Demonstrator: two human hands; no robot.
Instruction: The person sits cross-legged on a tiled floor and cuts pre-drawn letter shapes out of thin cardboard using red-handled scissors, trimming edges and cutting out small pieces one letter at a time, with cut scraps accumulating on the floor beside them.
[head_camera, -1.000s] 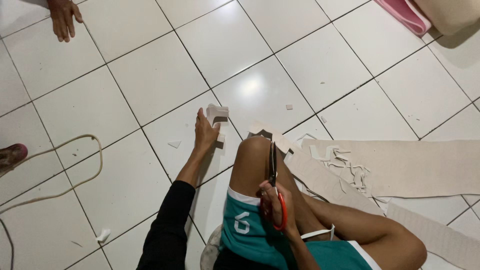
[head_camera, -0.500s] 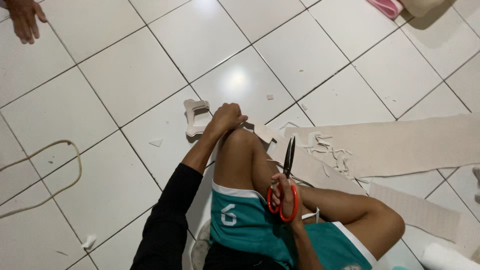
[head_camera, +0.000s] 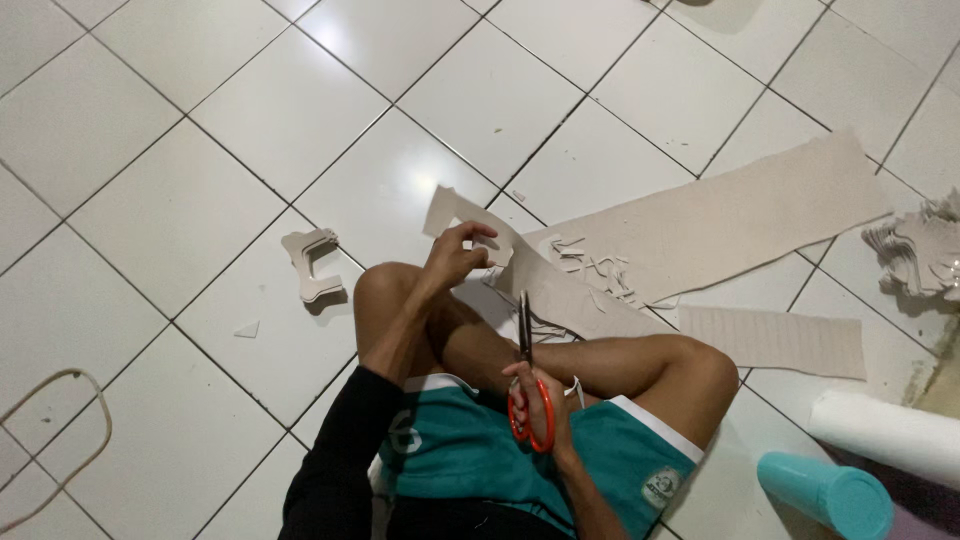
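I sit on a white tiled floor with my knees drawn up. My left hand (head_camera: 455, 255) reaches past my knee and grips the edge of a long beige cardboard strip (head_camera: 560, 290), next to a cut-out notch. My right hand (head_camera: 540, 405) rests over my lap and holds red-handled scissors (head_camera: 527, 375), blades together and pointing away from me. A small stack of cut cardboard shapes (head_camera: 312, 265) lies on the floor left of my knee.
A large cardboard sheet (head_camera: 730, 215) with loose scraps (head_camera: 595, 270) lies ahead on the right, and a smaller ribbed piece (head_camera: 790, 340) beside my shin. More cut shapes (head_camera: 920, 255) pile at the right edge. A teal cylinder (head_camera: 825, 495), a white roll (head_camera: 885, 430) and a cord (head_camera: 60, 440) lie nearby.
My left hand left the stack of cut shapes on the floor and moved right to take hold of the cardboard strip. The view shifted right; another person's hand at top left went out of view.
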